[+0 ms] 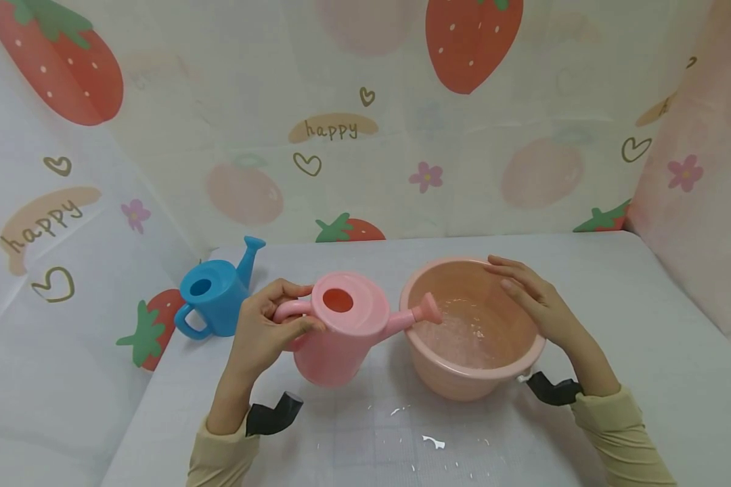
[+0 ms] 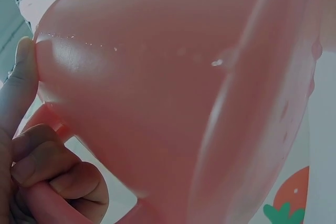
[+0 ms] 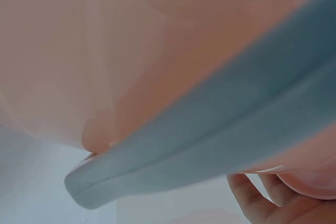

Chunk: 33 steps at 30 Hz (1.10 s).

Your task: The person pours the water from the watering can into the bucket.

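This was a booth-like set-up, its wider building unclear: pale sheets [image 1: 219,88] printed with red strawberries [image 1: 475,47] and brown outlined hearts [image 1: 307,164] walled a white table [image 1: 609,304] on three sides.

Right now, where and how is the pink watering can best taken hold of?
Probably by its loop handle, coming from the left: it juts out on that side of the pink watering can, opposite the spout, whose head reaches over the bucket rim. The left grip curls round that loop, thumb against the body.
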{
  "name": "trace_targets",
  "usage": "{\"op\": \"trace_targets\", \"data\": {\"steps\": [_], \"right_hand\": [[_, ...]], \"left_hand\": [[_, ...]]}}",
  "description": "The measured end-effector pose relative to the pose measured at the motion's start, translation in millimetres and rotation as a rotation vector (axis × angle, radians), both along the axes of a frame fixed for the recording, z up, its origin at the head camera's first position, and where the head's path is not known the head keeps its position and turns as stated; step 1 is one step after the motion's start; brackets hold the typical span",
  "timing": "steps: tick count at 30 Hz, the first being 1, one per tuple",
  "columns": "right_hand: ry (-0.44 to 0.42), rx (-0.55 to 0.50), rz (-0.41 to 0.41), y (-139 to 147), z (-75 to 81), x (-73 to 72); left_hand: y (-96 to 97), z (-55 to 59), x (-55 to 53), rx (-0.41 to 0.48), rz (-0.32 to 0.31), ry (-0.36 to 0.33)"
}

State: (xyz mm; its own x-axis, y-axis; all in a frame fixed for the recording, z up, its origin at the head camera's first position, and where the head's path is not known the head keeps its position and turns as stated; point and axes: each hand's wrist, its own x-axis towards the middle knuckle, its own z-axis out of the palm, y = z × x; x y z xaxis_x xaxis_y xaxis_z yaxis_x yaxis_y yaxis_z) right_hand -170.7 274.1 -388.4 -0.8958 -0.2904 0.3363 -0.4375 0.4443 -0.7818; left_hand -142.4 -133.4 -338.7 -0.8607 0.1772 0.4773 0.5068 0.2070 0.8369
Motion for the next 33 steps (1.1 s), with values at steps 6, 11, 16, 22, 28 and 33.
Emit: {"op": "trace_targets", "data": {"steps": [6, 11, 16, 22, 28, 33], "right_hand": [[0.001, 0.000, 0.000, -0.3, 0.2, -0.3], [0.001, 0.010, -0.007, -0.8, 1.0, 0.0], [-0.002, 0.013, -0.010, 0.4, 0.6, -0.3], [-0.007, 0.017, -0.013, 0.5, 0.6, -0.1], [-0.003, 0.004, -0.008, -0.8, 0.8, 0.1], [-0.010, 0.010, -0.013, 0.2, 0.0, -0.4]], "left_hand": [[-0.4, 1.5, -0.3, -0.008, -0.020, -0.005], [-1.1, 3.4, -1.1, -0.034, -0.038, -0.012], [-2.6, 4.5, -1.7, -0.056, -0.055, -0.042], [-3.3, 7.6, -0.4, -0.067, -0.068, -0.069], [-3.8, 10.4, 0.4, -0.067, -0.080, -0.070], [-3.8, 10.6, 0.3, -0.063, -0.076, -0.070]]}}
